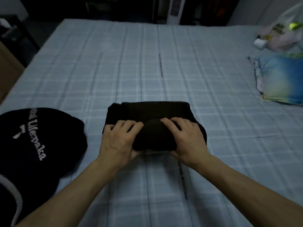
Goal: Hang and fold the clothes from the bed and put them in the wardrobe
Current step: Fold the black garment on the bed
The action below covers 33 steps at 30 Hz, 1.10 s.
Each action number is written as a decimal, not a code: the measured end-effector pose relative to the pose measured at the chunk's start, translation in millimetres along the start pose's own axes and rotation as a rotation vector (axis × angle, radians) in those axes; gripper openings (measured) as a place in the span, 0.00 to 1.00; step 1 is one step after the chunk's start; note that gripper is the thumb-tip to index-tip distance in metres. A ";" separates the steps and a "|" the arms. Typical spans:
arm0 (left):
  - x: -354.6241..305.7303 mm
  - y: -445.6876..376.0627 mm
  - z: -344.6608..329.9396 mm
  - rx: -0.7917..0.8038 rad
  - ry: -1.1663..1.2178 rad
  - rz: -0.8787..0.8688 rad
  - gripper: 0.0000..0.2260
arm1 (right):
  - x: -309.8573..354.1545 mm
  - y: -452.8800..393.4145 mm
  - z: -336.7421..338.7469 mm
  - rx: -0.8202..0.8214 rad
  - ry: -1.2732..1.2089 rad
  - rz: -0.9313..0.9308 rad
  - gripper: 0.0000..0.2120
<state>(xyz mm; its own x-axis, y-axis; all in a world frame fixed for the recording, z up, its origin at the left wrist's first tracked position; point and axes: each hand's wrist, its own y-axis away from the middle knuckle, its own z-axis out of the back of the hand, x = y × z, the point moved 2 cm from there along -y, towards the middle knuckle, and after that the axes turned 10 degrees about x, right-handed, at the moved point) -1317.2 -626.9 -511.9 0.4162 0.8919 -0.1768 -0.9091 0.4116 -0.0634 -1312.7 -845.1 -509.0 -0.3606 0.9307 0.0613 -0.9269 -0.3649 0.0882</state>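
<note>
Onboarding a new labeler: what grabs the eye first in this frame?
Dead centre, near the bed's front edge: a folded black garment with the left hand and right hand gripping its near fold, fingers on top. Far left lies a black garment with white lettering. At the right edge sit a colourful pillow and, behind it, a plastic bag, all on the pale-blue checked bedsheet.

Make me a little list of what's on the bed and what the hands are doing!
bed: blue checked sheet
middle: folded black garment lying on the sheet
left hand: grips the garment's near left edge, fingers on top
right hand: grips the near right edge, fingers on top
left side: black garment with white lettering, not folded
right side: colourful pillow, plastic bag behind it
</note>
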 end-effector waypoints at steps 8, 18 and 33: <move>-41.6 73.8 146.5 -0.045 0.025 0.037 0.27 | 55.9 76.9 149.4 -0.061 0.028 0.053 0.47; -103.2 193.8 291.3 -0.120 -0.015 0.167 0.25 | 123.5 169.3 273.0 -0.087 0.000 0.237 0.43; -150.3 447.3 432.2 -0.350 -0.272 0.610 0.24 | 313.1 267.2 373.5 -0.291 -0.059 0.755 0.42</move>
<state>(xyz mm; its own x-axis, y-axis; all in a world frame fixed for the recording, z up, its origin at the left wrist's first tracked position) -1779.5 -495.9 -89.1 -0.2148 0.9760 -0.0346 -0.9129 -0.2133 -0.3481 -1634.2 -660.5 -94.9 -0.9012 0.4300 0.0535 -0.4284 -0.8655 -0.2596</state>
